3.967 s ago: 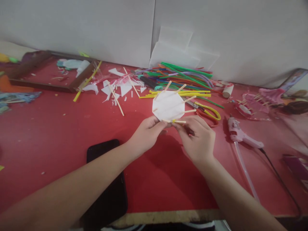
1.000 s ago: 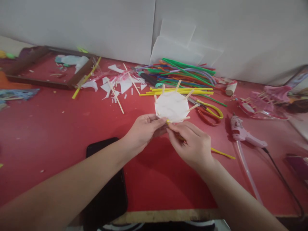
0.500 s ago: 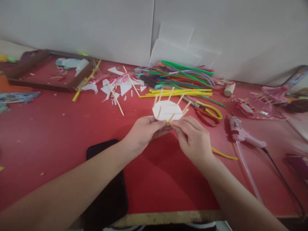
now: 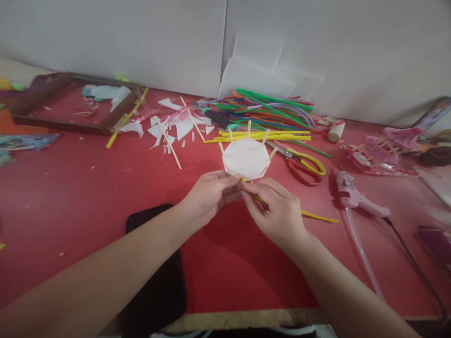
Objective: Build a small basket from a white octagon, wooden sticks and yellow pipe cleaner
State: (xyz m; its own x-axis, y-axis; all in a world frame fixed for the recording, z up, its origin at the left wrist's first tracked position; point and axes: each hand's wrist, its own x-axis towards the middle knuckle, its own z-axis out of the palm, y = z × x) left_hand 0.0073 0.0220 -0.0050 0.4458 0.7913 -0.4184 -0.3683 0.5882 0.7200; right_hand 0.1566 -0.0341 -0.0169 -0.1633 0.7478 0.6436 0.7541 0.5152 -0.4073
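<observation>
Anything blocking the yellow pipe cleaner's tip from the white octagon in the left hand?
Nothing visible. The left hand pinches the white octagon by its near edge. The right hand holds the yellow pipe cleaner, whose tip sits right at that edge.

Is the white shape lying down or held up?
Held up: left hand pinches the white shape by its edge; right hand holds a yellow pipe cleaner there.

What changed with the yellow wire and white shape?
The right hand now pinches a long yellow pipe cleaner whose tail trails rightward over the red table; earlier no tail showed. The white octagonal paper disc with wooden sticks tipped flat, then rose again. The left hand still pinches its lower edge; yellow-and-red scissors, pink glue gun and black phone stayed put.
</observation>
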